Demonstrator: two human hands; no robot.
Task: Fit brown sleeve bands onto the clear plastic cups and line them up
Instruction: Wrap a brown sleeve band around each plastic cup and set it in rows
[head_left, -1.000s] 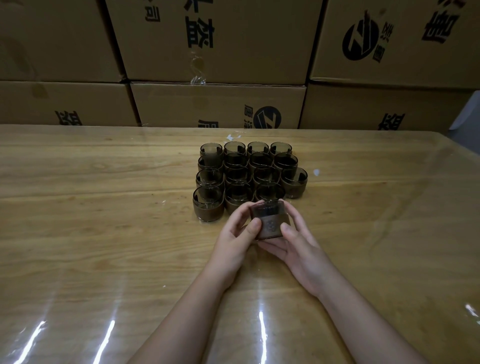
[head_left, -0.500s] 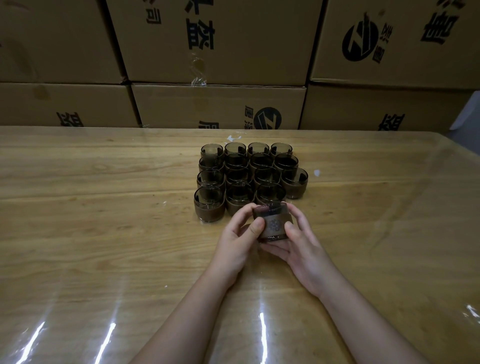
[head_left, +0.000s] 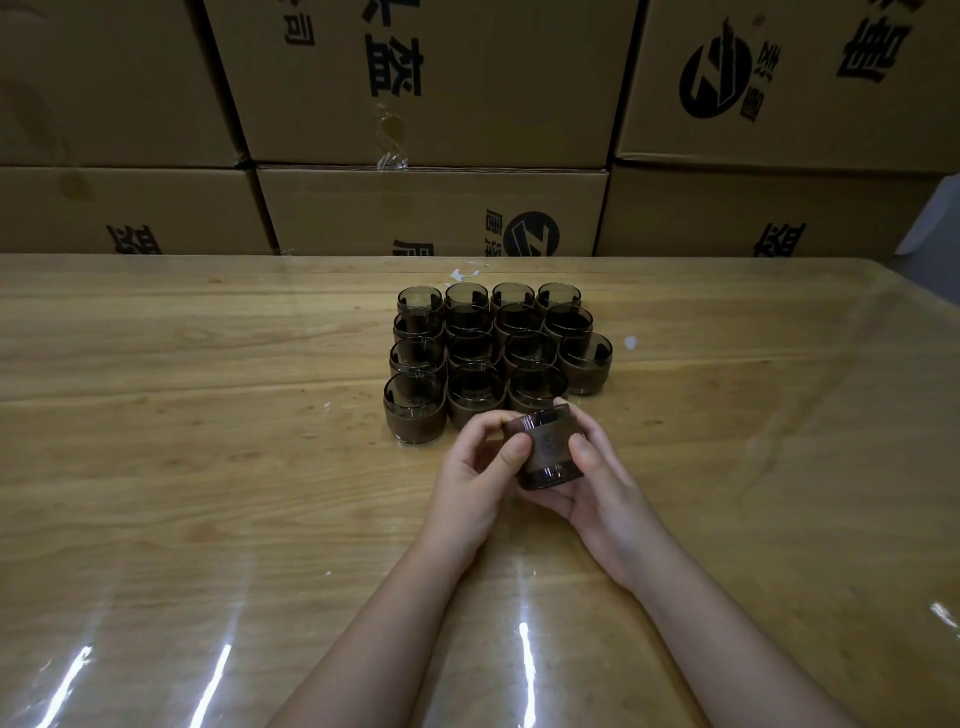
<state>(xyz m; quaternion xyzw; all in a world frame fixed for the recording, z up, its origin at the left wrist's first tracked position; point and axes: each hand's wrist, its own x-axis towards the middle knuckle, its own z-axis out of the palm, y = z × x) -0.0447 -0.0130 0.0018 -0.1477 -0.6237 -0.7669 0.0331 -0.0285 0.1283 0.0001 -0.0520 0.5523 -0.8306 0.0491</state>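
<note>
A dark tinted cup with a brown sleeve band (head_left: 546, 453) is held just above the table, tilted with its base toward me. My left hand (head_left: 480, 467) pinches its left side with thumb and fingers. My right hand (head_left: 597, 475) cradles it from the right and below, thumb on the band. Just behind stands a block of several banded cups (head_left: 493, 348) in close rows; its front row has three cups, with a gap at the front right.
The wooden table (head_left: 208, 467) is covered by a glossy clear sheet. Stacked cardboard boxes (head_left: 431, 208) form a wall along its far edge. A white object (head_left: 935, 218) shows at the far right.
Both hands have turned and tilted the held cup slightly, and it sits a little lower in my right palm. The block of cups has not moved.
</note>
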